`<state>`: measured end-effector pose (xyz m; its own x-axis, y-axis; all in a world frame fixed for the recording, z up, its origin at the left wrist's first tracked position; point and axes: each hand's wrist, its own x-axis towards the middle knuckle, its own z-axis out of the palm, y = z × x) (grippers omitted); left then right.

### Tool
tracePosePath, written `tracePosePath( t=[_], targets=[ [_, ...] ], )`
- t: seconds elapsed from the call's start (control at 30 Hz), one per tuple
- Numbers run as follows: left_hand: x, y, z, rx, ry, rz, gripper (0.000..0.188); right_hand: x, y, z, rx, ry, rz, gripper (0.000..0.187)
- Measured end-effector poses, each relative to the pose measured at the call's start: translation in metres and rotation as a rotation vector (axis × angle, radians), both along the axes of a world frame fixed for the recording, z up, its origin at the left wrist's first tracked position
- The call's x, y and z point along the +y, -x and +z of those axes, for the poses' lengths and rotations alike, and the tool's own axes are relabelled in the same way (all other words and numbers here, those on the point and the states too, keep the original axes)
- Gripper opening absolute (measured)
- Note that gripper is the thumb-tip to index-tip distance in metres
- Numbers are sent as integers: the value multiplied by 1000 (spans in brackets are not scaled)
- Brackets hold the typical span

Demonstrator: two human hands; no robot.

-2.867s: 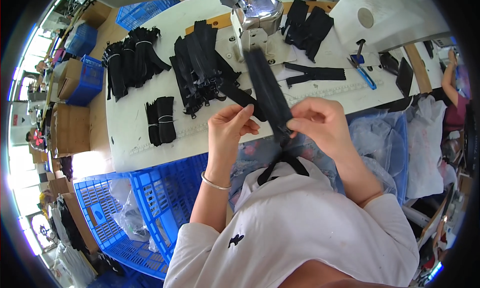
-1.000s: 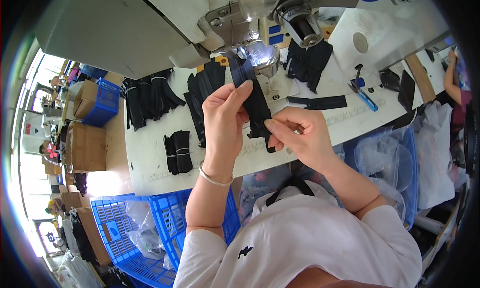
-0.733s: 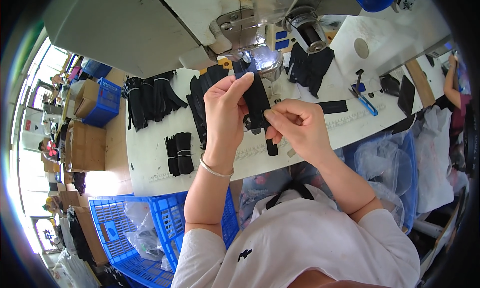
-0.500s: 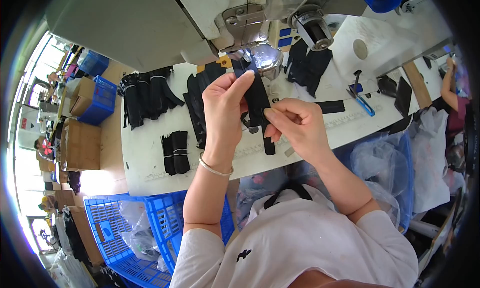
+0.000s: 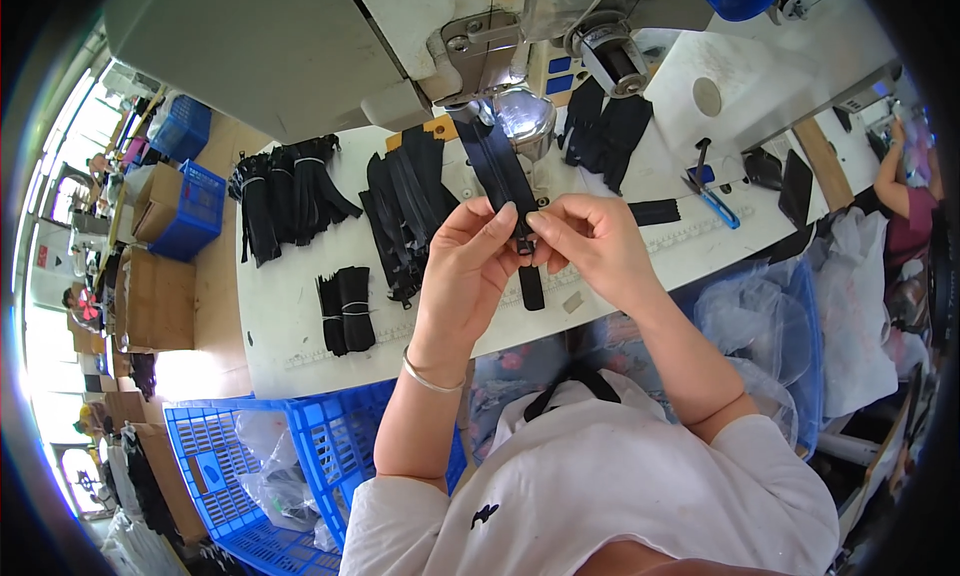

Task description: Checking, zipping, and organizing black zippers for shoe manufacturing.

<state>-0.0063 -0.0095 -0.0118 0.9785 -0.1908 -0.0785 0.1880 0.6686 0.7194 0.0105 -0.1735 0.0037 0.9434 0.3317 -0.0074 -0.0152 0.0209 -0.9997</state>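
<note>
Left hand (image 5: 462, 276), right hand (image 5: 600, 248) close together, fingers (image 5: 552, 228) pinched (forearms (image 5: 690, 351) angled inward).

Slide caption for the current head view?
Both hands hold a black zipper at a sewing machine, tied zipper bundles lying on the white table.

Desk (image 5: 275, 321): white top; ruler markings along the front edge; edges bowed by the lens.
Floor (image 5: 218, 306): tan, seen left of the desk.
Glare (image 5: 195, 371): white patch on the floor, near the desk's left edge.
Windows (image 5: 45, 326): far left side, overexposed; view outside unreadable.
Cartons (image 5: 155, 296): brown, on the left; one open-topped, just beside a blue crate (image 5: 190, 211).
Basket (image 5: 210, 468): blue, slotted, near the desk's front edge; clear plastic inside.
Tub (image 5: 810, 376): blue, right side, holding clear plastic.
Walls: too cluttered to make out.
</note>
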Motion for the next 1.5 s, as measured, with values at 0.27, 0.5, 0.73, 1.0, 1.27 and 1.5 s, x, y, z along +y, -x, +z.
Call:
tracePosePath(
  t=[0.27,0.5,0.73,1.0,1.27,1.5],
  targets=[
    [1,-15,21,34,-4,66,9,14,-17,7,-217,5,-54,23],
    [2,-46,32,32,-190,299,7,24,-37,22,-298,107,-158,26],
    [13,-66,28,-32,-153,275,9,-8,-4,-11,-47,118,-151,24],
    [14,-73,24,-23,-168,281,10,-73,10,-68,80,276,-259,25],
    [29,-72,24,-80,-169,421,7,-60,-8,-75,-400,682,-295,18],
    [82,-26,-19,24,-1050,582,20,-59,-11,-80,-531,820,-253,16]
  ],
)
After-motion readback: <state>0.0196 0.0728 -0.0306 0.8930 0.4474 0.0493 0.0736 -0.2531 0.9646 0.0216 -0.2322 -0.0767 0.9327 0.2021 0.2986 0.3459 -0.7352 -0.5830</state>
